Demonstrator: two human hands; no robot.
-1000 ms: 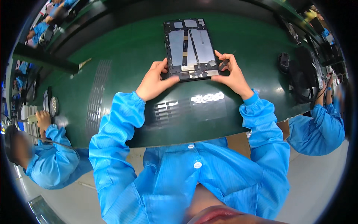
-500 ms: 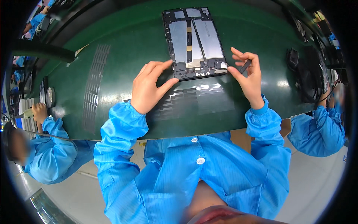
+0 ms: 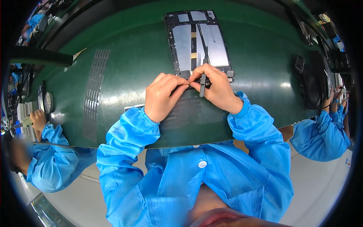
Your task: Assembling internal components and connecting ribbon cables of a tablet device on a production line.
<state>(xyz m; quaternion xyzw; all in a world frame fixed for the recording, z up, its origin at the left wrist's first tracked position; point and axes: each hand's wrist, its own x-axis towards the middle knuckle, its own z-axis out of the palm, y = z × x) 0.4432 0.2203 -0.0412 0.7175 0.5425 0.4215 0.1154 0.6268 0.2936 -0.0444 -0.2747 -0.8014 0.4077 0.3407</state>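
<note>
An opened tablet (image 3: 215,45) lies upright before me on the green table, its silver inner panels and dark ribbon cable showing. My left hand (image 3: 163,96) is closed in a pinch at the tablet's near edge; what its fingertips hold is too small to make out. Against those fingertips, the thumb and forefinger of my right hand (image 3: 215,89) are pressed together. A short dark flat stick (image 3: 203,85) is tucked in the right hand's fingers. Both hands cover much of the tablet's near end.
To the left lies a sheet of dark strips (image 3: 96,90); another patterned clear sheet (image 3: 185,113) lies below my hands. At right are a black device (image 3: 298,63) and dark cables (image 3: 314,94). Co-workers in blue sit at left (image 3: 56,162) and right (image 3: 321,136).
My right hand has come left from the tablet's right corner, meeting my left hand at the near edge. The left hand has moved right, its fingers closing from spread to a pinch.
</note>
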